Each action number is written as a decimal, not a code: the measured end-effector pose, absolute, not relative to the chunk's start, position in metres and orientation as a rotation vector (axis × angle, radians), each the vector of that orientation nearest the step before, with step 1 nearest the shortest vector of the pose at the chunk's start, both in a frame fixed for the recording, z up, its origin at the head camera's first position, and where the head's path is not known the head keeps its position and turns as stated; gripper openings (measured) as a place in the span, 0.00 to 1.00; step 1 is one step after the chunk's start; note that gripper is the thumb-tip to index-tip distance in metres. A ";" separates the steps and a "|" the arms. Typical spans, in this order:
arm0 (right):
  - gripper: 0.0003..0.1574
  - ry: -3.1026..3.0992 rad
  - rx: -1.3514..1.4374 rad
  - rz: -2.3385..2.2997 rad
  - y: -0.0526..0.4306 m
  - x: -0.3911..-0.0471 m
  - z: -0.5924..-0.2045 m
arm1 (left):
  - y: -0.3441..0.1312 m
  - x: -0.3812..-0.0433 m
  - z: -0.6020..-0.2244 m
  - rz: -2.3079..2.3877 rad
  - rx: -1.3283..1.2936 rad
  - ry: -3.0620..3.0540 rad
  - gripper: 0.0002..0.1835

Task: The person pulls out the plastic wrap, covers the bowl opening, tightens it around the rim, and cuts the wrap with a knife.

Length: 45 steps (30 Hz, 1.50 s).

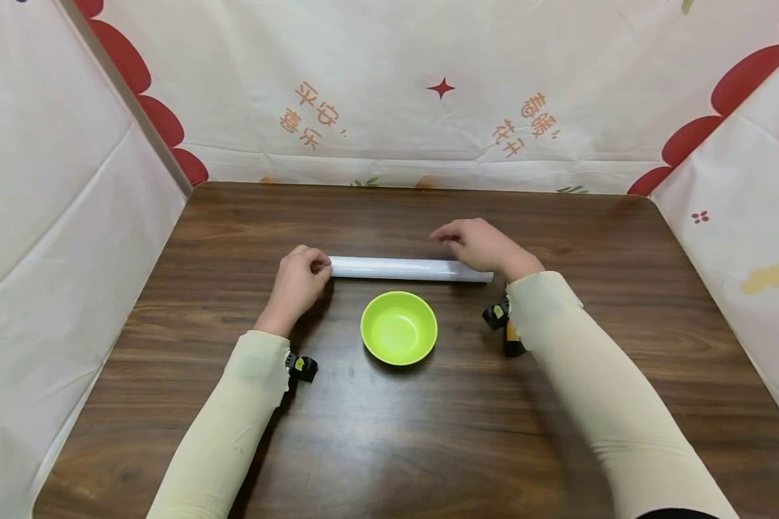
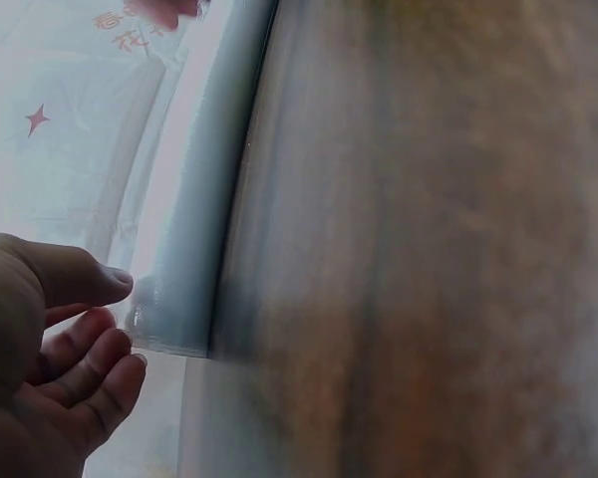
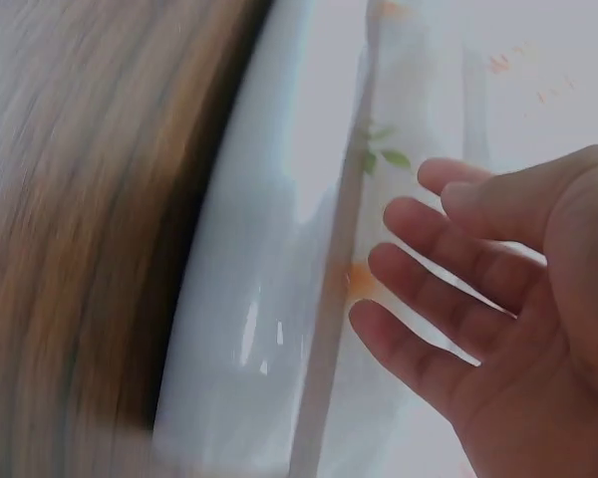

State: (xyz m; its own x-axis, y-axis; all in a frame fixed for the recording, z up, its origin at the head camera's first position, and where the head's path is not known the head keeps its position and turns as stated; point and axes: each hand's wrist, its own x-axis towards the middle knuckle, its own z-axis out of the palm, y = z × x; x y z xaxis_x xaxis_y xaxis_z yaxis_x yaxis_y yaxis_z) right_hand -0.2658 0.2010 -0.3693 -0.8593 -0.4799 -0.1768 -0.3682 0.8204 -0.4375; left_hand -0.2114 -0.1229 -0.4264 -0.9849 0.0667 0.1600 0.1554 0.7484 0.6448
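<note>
A long, pale, glossy roll of plastic film lies crosswise on the wooden table. At its left end is my left hand, thumb and fingers loosely bent. Seen from the left wrist, those fingertips sit right at the roll's end edge, thumb apart from the lower fingers. My right hand hovers over the right part of the roll. Its fingers are relaxed and spread beside the roll in the right wrist view, with nothing held. A bright green bowl stands just in front of the roll.
A yellow and black object lies by my right sleeve, partly hidden under it. Small black wrist cameras stick out from both cuffs. The brown wooden table is bordered by white printed cloth walls at the back and sides.
</note>
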 end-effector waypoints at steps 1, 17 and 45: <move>0.22 2.738 -0.620 -0.591 0.208 -0.263 -0.368 | -0.123 -0.212 -0.427 -1.060 -0.179 -2.814 0.07; 0.14 2.906 -0.599 -0.409 0.249 -0.233 -0.388 | -0.123 -0.213 -0.427 -1.072 -0.127 -2.753 0.06; 0.07 3.065 -0.392 -0.546 0.239 -0.215 -0.398 | -0.114 -0.214 -0.428 -1.118 -0.096 -2.699 0.06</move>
State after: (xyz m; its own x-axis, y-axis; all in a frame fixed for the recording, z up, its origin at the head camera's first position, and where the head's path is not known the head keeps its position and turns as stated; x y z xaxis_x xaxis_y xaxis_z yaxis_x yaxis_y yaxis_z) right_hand -0.2146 0.2392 -0.3981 -0.9688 -0.2446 0.0395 -0.2432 0.9082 -0.3405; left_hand -0.2136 -0.1145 -0.4280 -0.9740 -0.0231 0.2253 0.1429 0.7089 0.6907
